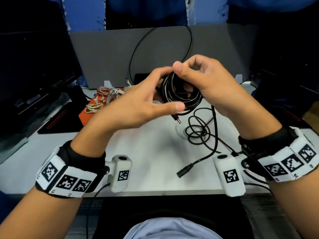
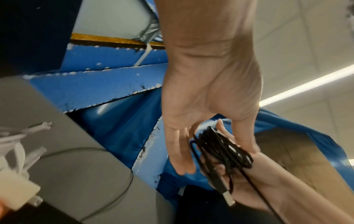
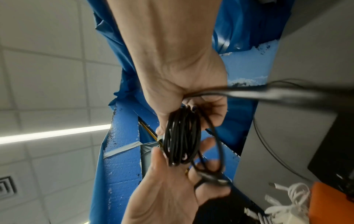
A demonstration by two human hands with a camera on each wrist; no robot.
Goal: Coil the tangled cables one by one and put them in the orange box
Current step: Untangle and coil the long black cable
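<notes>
I hold a coil of black cable up over the white table. My right hand grips the top of the coil, thumb in front and fingers curled behind; the right wrist view shows this right hand closed round the loops. My left hand is beside the coil with fingers straight, blurred, touching its left side. The cable's loose tail lies tangled on the table and ends in a barrel connector. The orange box sits at the left rear and holds pale cables.
A grey panel stands across the back with a thin black wire looping over it. Dark monitors flank the table on the left and right. A black mat lies left of the orange box.
</notes>
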